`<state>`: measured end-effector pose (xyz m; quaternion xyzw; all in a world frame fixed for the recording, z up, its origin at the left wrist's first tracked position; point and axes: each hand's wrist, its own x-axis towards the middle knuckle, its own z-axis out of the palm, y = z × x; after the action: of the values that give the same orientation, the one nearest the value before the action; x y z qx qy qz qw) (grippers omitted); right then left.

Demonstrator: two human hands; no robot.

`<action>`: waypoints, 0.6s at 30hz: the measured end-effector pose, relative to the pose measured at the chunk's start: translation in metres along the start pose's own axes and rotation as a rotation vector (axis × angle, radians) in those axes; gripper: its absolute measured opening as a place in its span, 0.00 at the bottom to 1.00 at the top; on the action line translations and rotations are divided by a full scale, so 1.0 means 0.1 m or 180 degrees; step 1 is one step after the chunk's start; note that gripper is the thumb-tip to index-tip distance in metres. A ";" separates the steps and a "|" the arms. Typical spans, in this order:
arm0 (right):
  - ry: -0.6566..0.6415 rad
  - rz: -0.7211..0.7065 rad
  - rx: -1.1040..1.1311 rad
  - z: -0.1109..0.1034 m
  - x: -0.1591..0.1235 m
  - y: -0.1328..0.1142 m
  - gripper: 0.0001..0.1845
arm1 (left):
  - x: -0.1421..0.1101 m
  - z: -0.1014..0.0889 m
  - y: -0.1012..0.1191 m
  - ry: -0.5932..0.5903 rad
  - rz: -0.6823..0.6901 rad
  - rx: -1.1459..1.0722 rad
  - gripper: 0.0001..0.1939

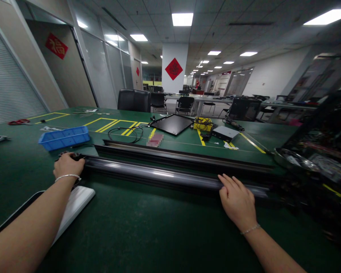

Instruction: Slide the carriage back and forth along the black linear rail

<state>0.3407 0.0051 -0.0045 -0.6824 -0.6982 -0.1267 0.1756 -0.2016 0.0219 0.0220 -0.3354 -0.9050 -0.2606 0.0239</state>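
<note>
A long, glossy dark tube [153, 173] lies crosswise on the green table. At its left end, my left hand [68, 165] has its fingers closed around a black piece with a toothed edge. My right hand [239, 203] grips the tube near its right end, fingers reaching over the top and thumb on the near side. Just behind the tube, and roughly parallel to it, is a long dark channel-shaped strip [184, 156]. The tube's far right end fades into a dark, blurred area. Beneath my left forearm sits a white flat-edged object [78, 204], partly covered.
A blue plastic bin [64, 138] stands behind my left hand. Farther back are a black flat panel [172, 124], a yellow box with cables [202, 124], a grey box [225, 133] and a black cable loop [125, 135]. Dark cluttered equipment and a metal bowl [295, 159] occupy the right.
</note>
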 end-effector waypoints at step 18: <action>-0.0018 0.0024 -0.0020 0.00 -0.01 -0.01 0.26 | 0.03 -0.07 -0.01 -0.0183 -0.0003 0.0154 0.35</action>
<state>0.3397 0.0042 -0.0044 -0.6859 -0.6957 -0.1263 0.1719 -0.2049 0.0199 0.0281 -0.3416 -0.9115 -0.2288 0.0059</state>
